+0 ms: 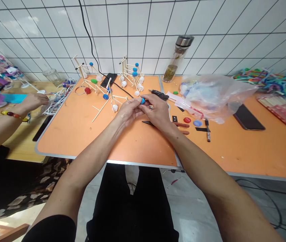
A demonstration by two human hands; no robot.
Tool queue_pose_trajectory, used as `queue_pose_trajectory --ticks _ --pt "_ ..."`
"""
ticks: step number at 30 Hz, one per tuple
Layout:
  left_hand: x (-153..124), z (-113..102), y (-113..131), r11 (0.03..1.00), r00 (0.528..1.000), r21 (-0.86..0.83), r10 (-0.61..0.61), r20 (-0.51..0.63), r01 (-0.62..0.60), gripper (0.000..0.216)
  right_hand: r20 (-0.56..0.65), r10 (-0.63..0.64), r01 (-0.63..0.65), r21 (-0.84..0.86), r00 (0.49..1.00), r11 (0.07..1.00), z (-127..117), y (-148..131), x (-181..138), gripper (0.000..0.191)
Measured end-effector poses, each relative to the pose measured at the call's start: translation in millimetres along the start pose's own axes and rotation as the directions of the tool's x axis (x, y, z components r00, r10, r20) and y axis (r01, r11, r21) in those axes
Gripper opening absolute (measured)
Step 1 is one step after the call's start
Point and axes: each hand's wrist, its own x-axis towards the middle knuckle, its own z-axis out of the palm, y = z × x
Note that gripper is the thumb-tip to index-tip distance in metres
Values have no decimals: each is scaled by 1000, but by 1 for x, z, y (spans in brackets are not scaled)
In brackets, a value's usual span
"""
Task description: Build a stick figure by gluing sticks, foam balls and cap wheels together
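A small blue bottle cap (143,100) is pinched between the fingertips of both hands above the orange table. My left hand (130,112) is closed on its left side, and my right hand (158,109) grips it from the right. Some fingers of each hand are hidden. Just left of my left hand stands a frame of thin wooden sticks (101,110) with a white cap (114,108) and a blue cap (105,96) on it. Pliers (182,125) with reddish handles lie partly under my right hand. A black tool (159,94) lies behind that hand.
More stick models with caps (135,69) stand near the tiled wall. A tall glass bottle (174,60), a plastic bag (216,94), a pen (207,131) and a phone (249,117) are to the right. At left, another person's hand (36,101) reaches over an adjoining wooden table.
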Motion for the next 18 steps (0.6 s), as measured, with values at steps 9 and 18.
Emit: queue_pose_trajectory --ticks 9,18 --pt "9 -8 -8 970 971 79 225 83 -231 55 -23 7 -8 -60 1000 998 0 4 0 38" --pt "8 -6 -11 954 956 79 284 74 -290 51 -21 15 -17 -84 1000 996 1 3 -1 38"
